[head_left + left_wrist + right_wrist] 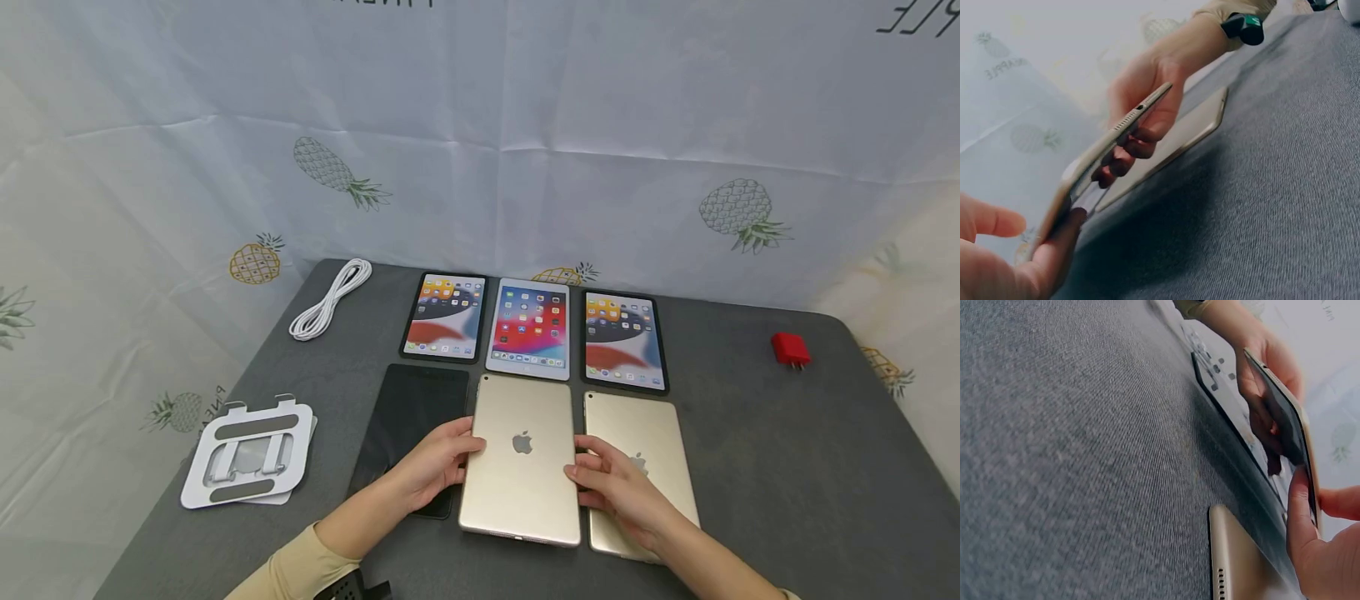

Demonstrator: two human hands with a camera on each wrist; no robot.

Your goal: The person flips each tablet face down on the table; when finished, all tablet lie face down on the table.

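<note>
A gold tablet (522,483), its back with a grey apple logo facing up, is held above the table. My left hand (441,462) grips its left edge, and my right hand (621,492) holds the right edge, thumbs on the back and fingers beneath. Seen from the side, the tablet (1124,128) shows a gap and a shadow under it. Its dark screen (1291,425) faces down in the right wrist view. Below my right hand lies a second gold tablet (670,475), also back up. A black tablet (420,404) lies under my left hand, partly covered.
Along the back stand out three lit tablets lying flat: one black-framed (444,317), one white (529,327), another black-framed (626,340). A coiled white cable (330,300) and a white folding stand (251,454) lie left. A red charger plug (790,349) sits right, on the grey table (787,467).
</note>
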